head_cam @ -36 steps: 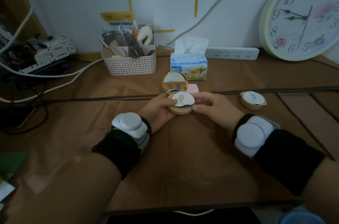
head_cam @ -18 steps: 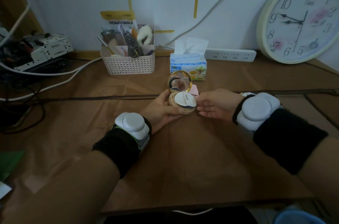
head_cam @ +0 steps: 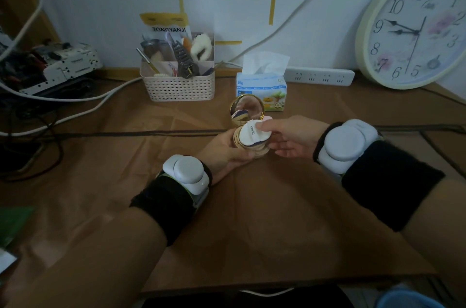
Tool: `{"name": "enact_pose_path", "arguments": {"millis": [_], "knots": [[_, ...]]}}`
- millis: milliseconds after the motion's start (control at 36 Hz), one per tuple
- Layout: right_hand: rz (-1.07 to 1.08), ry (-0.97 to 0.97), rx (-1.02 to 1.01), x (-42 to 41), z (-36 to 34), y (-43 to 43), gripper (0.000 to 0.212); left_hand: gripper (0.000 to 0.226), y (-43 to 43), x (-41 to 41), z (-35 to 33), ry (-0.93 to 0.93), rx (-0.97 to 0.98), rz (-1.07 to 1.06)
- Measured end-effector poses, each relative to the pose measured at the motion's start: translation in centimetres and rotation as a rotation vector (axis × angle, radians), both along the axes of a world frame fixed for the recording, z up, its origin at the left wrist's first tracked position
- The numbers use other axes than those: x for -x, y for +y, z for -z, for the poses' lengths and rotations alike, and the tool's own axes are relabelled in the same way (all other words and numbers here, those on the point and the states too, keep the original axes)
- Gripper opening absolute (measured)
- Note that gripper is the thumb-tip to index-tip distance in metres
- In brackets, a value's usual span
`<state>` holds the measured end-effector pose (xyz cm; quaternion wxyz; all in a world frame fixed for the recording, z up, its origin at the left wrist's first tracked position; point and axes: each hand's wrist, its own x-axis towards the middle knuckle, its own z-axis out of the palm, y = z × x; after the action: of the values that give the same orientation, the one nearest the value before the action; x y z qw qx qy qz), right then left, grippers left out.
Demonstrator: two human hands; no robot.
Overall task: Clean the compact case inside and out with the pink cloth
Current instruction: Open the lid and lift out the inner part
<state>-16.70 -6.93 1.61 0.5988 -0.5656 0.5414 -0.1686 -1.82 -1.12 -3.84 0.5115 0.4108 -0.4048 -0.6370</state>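
Currently:
Compact case (head_cam: 248, 140): held open above mid-bench, mirror lid upright.
Left hand (head_cam: 227, 150): wrapped around the base.
Right hand (head_cam: 287, 136): white puff (head_cam: 254, 134) pinched.
Pink cloth (head_cam: 266, 118): possibly behind case, mostly hidden.

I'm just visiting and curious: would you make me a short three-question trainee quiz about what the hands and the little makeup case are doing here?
1. True or false: the mirrored lid of the round gold compact case stands open.
2. Which hand cradles the case's base from below? A) left hand B) right hand
3. Fill in: the right hand's fingertips pinch the edge of the round white ____ sitting on the case.

Key
1. True; the mirror faces the camera.
2. A.
3. Puff: the round white cushion puff. The pink cloth only peeks out behind the fingers, not yet in use.
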Motion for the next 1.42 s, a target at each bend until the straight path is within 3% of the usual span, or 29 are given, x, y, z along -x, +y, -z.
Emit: {"name": "enact_pose_path", "arguments": {"millis": [111,250,417,583,694,944,1111,1417], "knots": [[-0.006,0.057,0.097,-0.8,0.5,-0.1,0.044,0.060,-0.1,-0.1,0.1,0.012,-0.010,0.026],[-0.056,0.173,0.329,-1.0,0.4,-0.4,0.017,0.051,-0.3,-0.3,0.3,0.057,-0.034,0.036],[-0.056,0.095,0.212,-1.2,0.7,-0.7,0.011,0.050,-0.4,-0.3,0.0,0.098,-0.047,0.043],[-0.048,0.060,0.195,-1.4,1.1,-0.8,0.013,0.049,-0.2,-1.0,-0.3,0.269,-0.116,0.102],[-0.086,0.066,0.194,-1.2,1.2,-0.9,0.010,0.041,-0.5,-1.0,-0.1,0.254,-0.147,0.033],[-0.068,0.137,0.258,-2.0,0.8,-0.3,0.049,0.039,-0.7,-0.7,0.2,0.224,-0.165,-0.019],[-0.066,0.175,0.350,-2.2,0.6,0.0,0.044,0.047,-0.7,-0.5,0.1,0.209,-0.169,-0.038],[-0.047,0.139,0.282,-2.0,0.0,0.4,0.049,0.044,-0.7,-0.4,0.2,0.194,-0.138,-0.046]]}}
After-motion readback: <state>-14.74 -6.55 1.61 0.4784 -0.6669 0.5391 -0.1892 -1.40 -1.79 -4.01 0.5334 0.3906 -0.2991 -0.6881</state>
